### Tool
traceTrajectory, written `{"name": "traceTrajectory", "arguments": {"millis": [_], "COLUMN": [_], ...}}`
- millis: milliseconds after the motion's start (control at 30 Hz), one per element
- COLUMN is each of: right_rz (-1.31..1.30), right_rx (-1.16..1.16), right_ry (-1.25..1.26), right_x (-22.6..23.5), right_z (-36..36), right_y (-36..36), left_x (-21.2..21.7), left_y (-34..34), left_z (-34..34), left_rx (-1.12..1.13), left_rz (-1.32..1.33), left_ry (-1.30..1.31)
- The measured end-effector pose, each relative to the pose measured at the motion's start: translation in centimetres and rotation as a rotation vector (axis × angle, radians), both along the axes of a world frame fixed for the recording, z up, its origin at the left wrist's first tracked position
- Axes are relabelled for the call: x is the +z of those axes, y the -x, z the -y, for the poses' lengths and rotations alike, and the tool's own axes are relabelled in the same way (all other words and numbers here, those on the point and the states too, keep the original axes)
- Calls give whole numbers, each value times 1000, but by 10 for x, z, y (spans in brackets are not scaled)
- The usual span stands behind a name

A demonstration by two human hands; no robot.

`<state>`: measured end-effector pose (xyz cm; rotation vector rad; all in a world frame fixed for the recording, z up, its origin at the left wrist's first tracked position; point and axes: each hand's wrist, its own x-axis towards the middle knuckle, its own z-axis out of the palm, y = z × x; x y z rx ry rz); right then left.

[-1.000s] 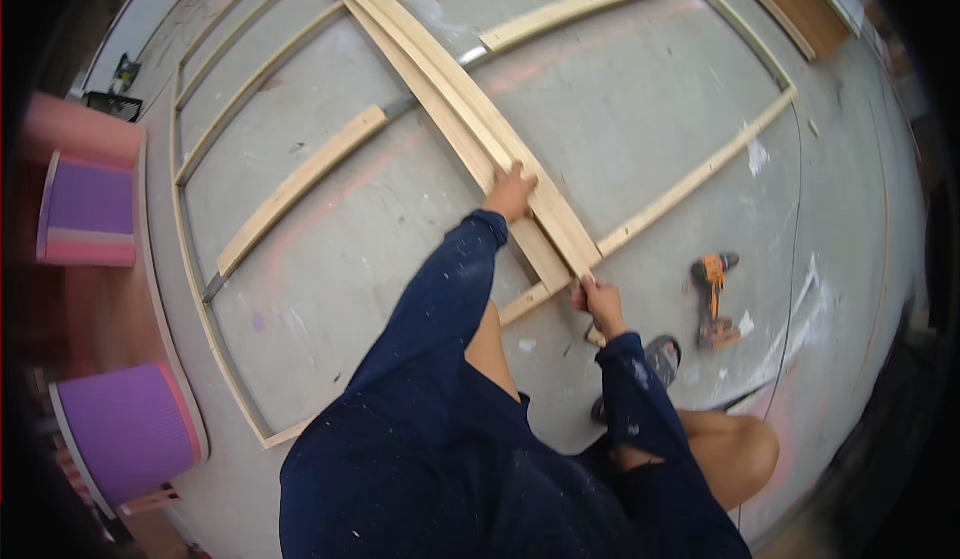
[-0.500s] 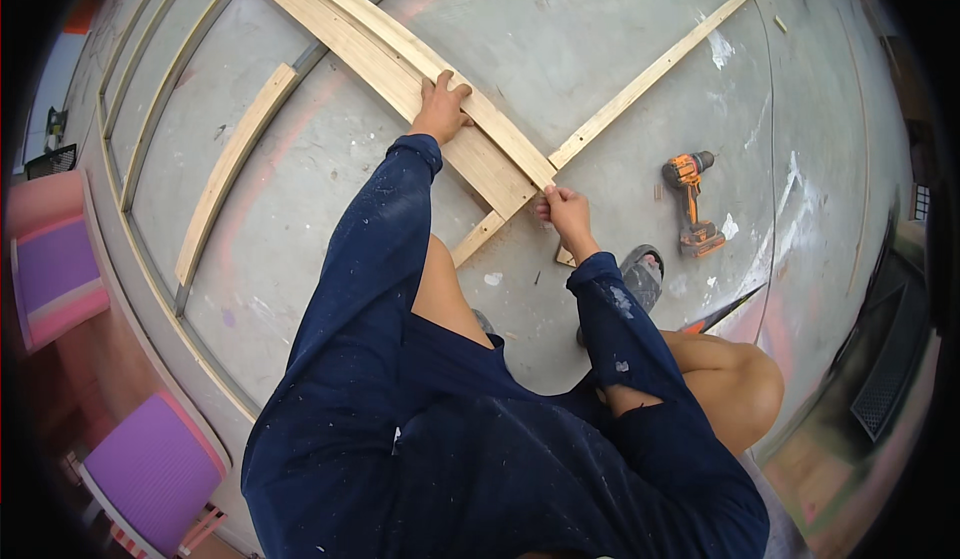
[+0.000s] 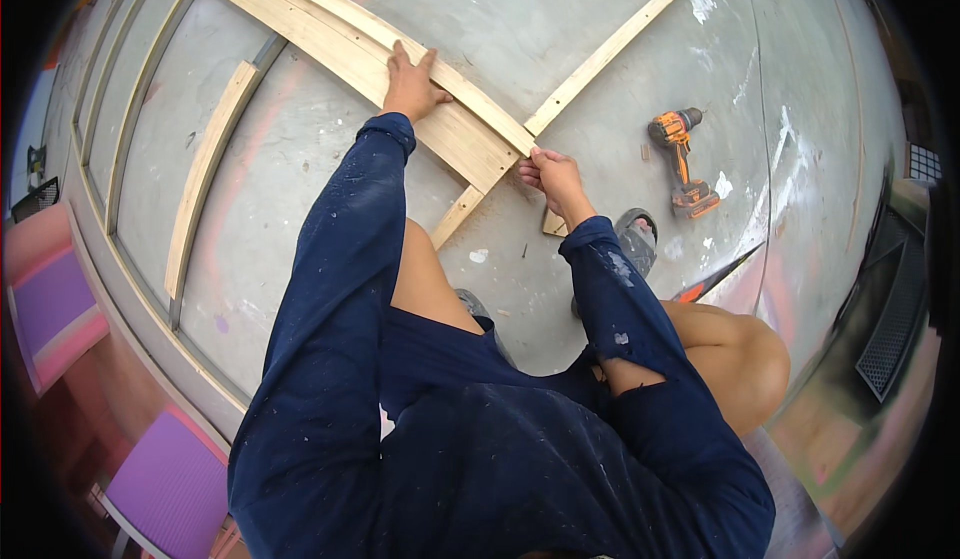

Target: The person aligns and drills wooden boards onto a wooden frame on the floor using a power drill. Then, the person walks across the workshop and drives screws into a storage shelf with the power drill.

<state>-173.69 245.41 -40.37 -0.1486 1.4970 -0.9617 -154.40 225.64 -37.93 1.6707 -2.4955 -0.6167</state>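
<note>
A long narrow wooden strip [image 3: 480, 109] lies along a wider wooden board [image 3: 455, 144], running from the upper left to the middle. My left hand [image 3: 412, 84] rests across both pieces with its fingers spread; the fingertips reach over the strip. At the near end of the strip, my right hand [image 3: 552, 179] has thumb and fingers closed in a pinch. Its lower fingers are curled and partly hidden. A thin wooden batten [image 3: 620, 47] runs off to the upper right from close to that end. Another short batten [image 3: 458, 217] shows below the board's end.
An orange and black cordless drill [image 3: 683, 164] lies on the concrete floor [image 3: 330, 249] to the right. A curved wooden piece [image 3: 210, 179] is fixed on a metal bar at the left. A purple and pink chair [image 3: 165, 484] stands lower left. A small wood block [image 3: 553, 222] lies by my foot.
The whole view has shifted, so the boards and drill appear higher and further left. My left hand's fingers are spread wider on the wood. My right hand keeps its pinch at the strip's end.
</note>
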Motion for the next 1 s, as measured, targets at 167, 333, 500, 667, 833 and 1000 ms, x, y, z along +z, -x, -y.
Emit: {"name": "traceTrajectory", "arguments": {"millis": [167,333,500,667,833,1000], "right_rz": [13,50,27,29,29,36], "right_rx": [-51,-67,-27,33,79,101], "right_ry": [15,30,54,39,40,30], "right_x": [-1,0,-3,-2,-2,-3], "right_z": [-2,-2,-3,-4,-5,-6], "right_y": [-4,-4,-4,-5,-4,-4], "left_x": [8,16,16,14,12,11], "left_y": [-1,1,1,2,1,-1], "left_z": [-1,-8,-11,-13,-12,-11], "left_rx": [56,220,176,173,155,162], "left_rz": [161,253,272,289,327,300], "left_ry": [1,-91,-144,-144,-137,-131]}}
